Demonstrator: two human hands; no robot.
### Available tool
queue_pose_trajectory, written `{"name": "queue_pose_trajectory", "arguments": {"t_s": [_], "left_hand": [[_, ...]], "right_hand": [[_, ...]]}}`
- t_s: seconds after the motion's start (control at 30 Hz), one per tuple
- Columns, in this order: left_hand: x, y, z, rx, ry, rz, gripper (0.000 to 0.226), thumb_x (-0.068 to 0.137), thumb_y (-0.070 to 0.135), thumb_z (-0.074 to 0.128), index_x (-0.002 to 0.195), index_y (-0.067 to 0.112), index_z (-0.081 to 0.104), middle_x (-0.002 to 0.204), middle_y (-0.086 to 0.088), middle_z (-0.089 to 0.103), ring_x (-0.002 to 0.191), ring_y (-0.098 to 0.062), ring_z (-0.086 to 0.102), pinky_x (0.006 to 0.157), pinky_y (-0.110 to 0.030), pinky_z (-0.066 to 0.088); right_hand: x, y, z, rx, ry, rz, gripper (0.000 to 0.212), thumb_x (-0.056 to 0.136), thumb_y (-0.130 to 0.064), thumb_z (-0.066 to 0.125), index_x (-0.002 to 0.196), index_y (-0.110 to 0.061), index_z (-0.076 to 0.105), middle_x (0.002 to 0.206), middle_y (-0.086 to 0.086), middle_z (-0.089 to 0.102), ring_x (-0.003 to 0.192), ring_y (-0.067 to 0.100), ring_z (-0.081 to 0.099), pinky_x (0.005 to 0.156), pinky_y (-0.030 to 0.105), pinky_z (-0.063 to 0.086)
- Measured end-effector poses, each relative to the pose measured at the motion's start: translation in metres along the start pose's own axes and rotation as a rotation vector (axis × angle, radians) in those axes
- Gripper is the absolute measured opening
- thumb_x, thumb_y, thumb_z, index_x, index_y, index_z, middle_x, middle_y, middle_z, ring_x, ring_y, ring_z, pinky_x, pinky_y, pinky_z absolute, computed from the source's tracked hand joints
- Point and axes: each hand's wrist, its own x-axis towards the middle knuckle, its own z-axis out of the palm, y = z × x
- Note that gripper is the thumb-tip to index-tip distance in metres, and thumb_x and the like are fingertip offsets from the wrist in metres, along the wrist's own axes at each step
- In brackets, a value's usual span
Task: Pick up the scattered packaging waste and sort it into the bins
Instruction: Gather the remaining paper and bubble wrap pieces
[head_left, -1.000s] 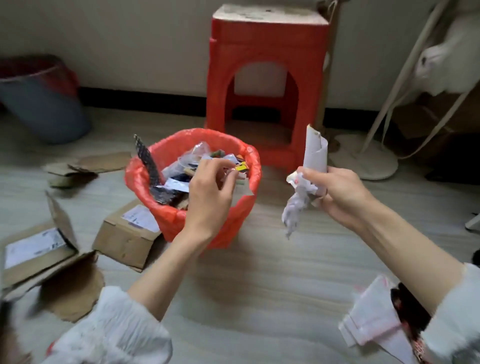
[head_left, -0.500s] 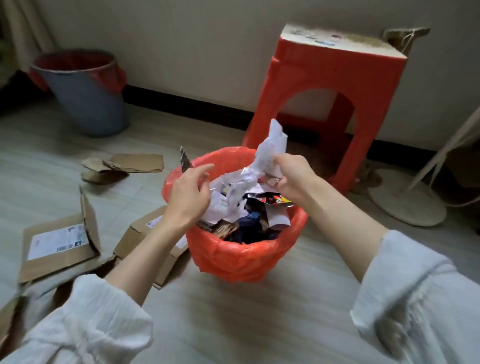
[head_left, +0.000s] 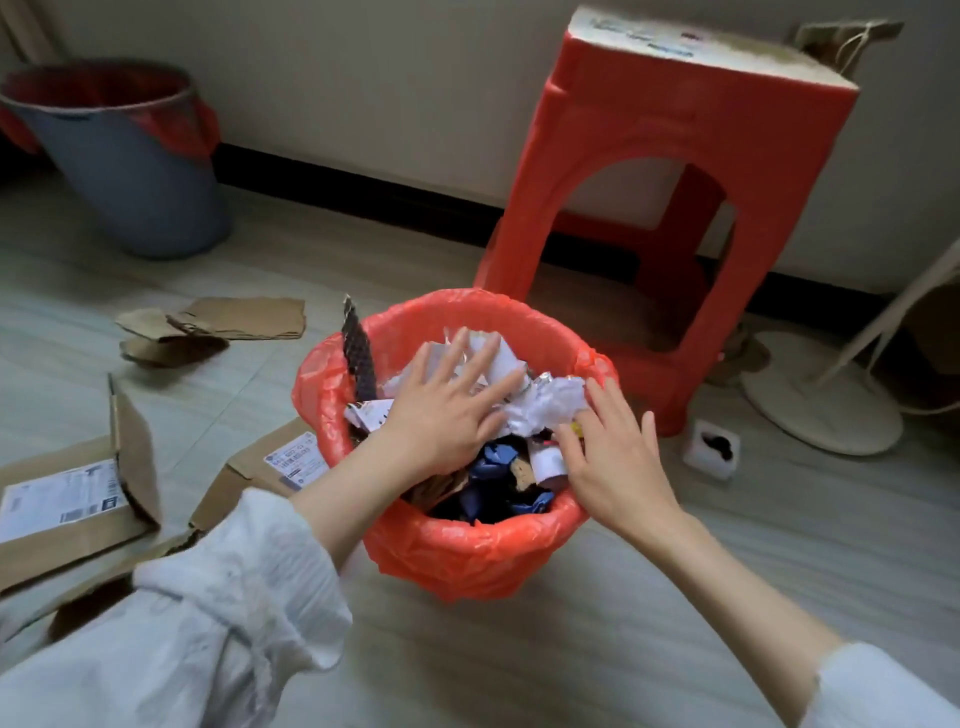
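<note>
The red-lined bin (head_left: 457, 540) in the middle of the frame is full to the top with crumpled paper and wrappers (head_left: 540, 402). The left hand (head_left: 447, 410) lies flat on the pile with its fingers straight and spread, and it looks like it is pushing the trash down. The right hand (head_left: 613, 452) rests on the right side of the pile with straight fingers close together; neither hand holds anything.

I think the small stuff is mostly done, but the cardboard is left. I count 2 bins: this 1 and a grey bin (head_left: 140, 182) with a red bag in the upper left. I count 2 cardboard boxes with labels: 1 open box (head_left: 78, 509) at the left edge and 1 box (head_left: 260, 467) just beside the red-lined bin. A few torn cardboard pieces (head_left: 218, 327) lie on the floor in the middle left; I cannot tell how many. 1 small white packet (head_left: 711, 452) lies right of the bin, near the 1 red stool (head_left: 675, 182)
</note>
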Motion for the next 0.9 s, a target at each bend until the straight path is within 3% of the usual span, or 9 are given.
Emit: {"name": "queue_pose_trajectory", "arguments": {"t_s": [0.1,0.2,0.33,0.53,0.67,0.73,0.8,0.9], "left_hand": [[0.017,-0.003,0.019,0.045,-0.305,-0.067,0.05,0.098,0.047,0.011,0.144,0.043,-0.007,0.154,0.002,-0.022,0.141,-0.026,-0.02,0.113,-0.054,-0.007],[0.022,-0.006,0.033,0.002,-0.517,-0.129,0.05,0.099,0.046,0.011,0.142,0.044,-0.014,0.152,0.003,-0.026,0.141,-0.026,-0.021,0.114,-0.055,-0.005],[0.025,-0.001,0.029,-0.002,-0.583,-0.14,0.051,0.099,0.044,0.013,0.142,0.043,-0.015,0.152,0.002,-0.027,0.141,-0.026,-0.022,0.113,-0.057,-0.003],[0.016,0.004,0.0,-0.126,-0.412,-0.153,0.044,0.1,0.041,0.013,0.144,0.042,0.014,0.156,-0.002,-0.014,0.143,-0.027,-0.013,0.112,-0.058,-0.002],[0.0,0.023,-0.025,-0.179,-0.15,-0.119,0.042,0.1,0.033,0.025,0.142,0.03,0.03,0.157,-0.007,-0.006,0.144,-0.029,-0.005,0.114,-0.053,0.007],[-0.011,0.038,-0.031,-0.233,0.063,-0.021,0.039,0.099,0.027,0.033,0.137,0.021,0.04,0.156,-0.013,0.007,0.143,-0.032,0.006,0.114,-0.049,0.015],[-0.02,0.062,-0.037,-0.379,0.282,0.107,0.037,0.094,0.02,0.039,0.127,0.012,0.053,0.148,-0.02,0.028,0.138,-0.034,0.026,0.112,-0.042,0.026],[-0.038,0.105,-0.04,-0.602,0.411,0.143,0.035,0.09,0.016,0.038,0.117,0.008,0.058,0.133,-0.016,0.046,0.126,-0.025,0.042,0.104,-0.021,0.026]], "right_hand": [[-0.002,0.003,0.007,0.119,0.014,0.034,0.056,0.098,-0.031,0.034,0.148,-0.015,0.015,0.158,-0.005,0.002,0.144,0.009,-0.011,0.119,0.04,-0.001],[-0.002,0.0,0.01,0.128,0.041,0.013,0.059,0.097,-0.03,0.036,0.149,-0.014,0.012,0.158,-0.003,0.0,0.144,0.01,-0.013,0.119,0.037,0.002],[-0.002,0.002,0.008,0.078,0.01,0.018,0.058,0.096,-0.03,0.034,0.149,-0.015,0.014,0.158,-0.003,-0.003,0.143,0.011,-0.014,0.117,0.038,-0.001],[-0.007,0.001,-0.002,-0.044,-0.03,0.006,0.055,0.098,-0.032,0.028,0.149,-0.023,0.011,0.158,-0.003,-0.002,0.144,0.013,-0.012,0.115,0.044,-0.004],[-0.032,0.008,-0.019,0.11,-0.018,-0.025,0.053,0.099,-0.032,0.03,0.149,-0.025,0.013,0.158,-0.005,-0.001,0.145,0.013,-0.004,0.117,0.043,-0.002],[-0.051,0.021,-0.029,0.216,0.027,-0.003,0.053,0.098,-0.03,0.036,0.148,-0.024,0.018,0.158,-0.003,0.008,0.145,0.013,0.005,0.118,0.042,0.002],[-0.074,0.044,-0.039,0.294,0.089,0.027,0.052,0.096,-0.025,0.043,0.145,-0.021,0.027,0.155,0.0,0.021,0.143,0.013,0.017,0.118,0.036,0.01],[-0.116,0.084,-0.046,0.32,0.092,0.105,0.049,0.095,-0.021,0.046,0.142,-0.017,0.034,0.148,0.0,0.034,0.137,0.012,0.029,0.107,0.016,0.015]]}}
